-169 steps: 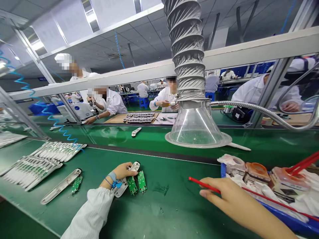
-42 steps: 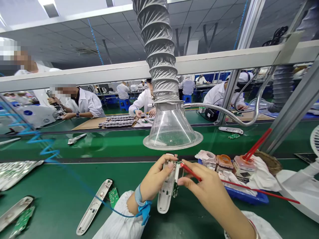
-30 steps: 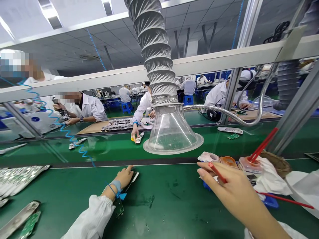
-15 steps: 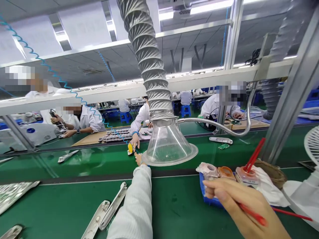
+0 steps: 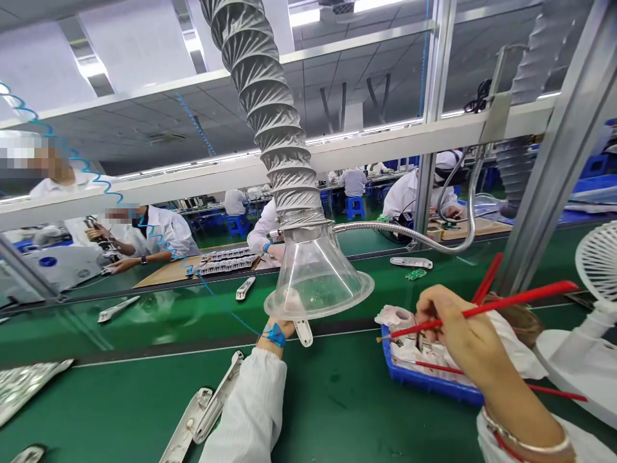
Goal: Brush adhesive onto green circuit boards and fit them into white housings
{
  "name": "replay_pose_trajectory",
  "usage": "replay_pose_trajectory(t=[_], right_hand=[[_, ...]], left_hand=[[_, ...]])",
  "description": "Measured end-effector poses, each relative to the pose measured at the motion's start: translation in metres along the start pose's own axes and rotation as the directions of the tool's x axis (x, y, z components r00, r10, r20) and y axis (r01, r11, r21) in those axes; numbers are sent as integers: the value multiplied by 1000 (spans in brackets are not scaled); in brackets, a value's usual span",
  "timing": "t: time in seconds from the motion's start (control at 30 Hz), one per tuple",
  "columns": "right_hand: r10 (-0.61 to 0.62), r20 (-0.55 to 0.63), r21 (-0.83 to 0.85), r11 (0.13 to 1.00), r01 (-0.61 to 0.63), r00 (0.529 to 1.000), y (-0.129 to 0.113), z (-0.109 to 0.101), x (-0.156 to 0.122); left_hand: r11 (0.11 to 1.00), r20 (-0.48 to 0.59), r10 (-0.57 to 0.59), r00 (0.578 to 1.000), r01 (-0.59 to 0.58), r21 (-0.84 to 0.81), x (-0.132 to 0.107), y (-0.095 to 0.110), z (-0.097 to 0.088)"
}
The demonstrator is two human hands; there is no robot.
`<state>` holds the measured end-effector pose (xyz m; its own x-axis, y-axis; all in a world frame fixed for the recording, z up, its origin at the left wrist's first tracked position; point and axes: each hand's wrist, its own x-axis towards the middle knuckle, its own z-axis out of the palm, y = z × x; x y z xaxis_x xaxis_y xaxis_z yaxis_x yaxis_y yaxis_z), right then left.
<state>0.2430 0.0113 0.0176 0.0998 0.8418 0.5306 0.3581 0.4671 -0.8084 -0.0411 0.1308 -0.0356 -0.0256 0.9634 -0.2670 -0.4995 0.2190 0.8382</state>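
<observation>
My left hand point(image 5: 283, 326) is closed around a white plastic housing point(image 5: 303, 333), just under the clear fume hood point(image 5: 321, 289). The housing's upper part shows blurred through the hood. A blue band with a thin blue cord circles the left wrist. Over on the right, my right hand point(image 5: 453, 328) grips a red-handled brush point(image 5: 520, 301), its bristle tip pointing left. Those fingers are above the blue tray point(image 5: 429, 384), and they partly hide the small pots in it. A second red-handled brush point(image 5: 441, 367) lies across the tray.
Several white housings point(image 5: 212, 402) lie on the green bench at the left. Beyond it, the belt carries another housing point(image 5: 245, 288) and a green circuit board point(image 5: 415, 274). A white fan point(image 5: 600, 276) stands at the right. Co-workers sit across the belt.
My left hand has drawn back from the belt with a white housing. A co-worker's hand has withdrawn from there. My right hand has moved over the tray, and the brush is raised.
</observation>
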Motion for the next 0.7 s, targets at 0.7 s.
replay_pose_trajectory(t=[0.7], right_hand=[[-133, 85, -76, 987, 140, 987, 0, 30, -3]], left_hand=[[935, 228, -356, 906, 343, 94, -66, -38, 27]])
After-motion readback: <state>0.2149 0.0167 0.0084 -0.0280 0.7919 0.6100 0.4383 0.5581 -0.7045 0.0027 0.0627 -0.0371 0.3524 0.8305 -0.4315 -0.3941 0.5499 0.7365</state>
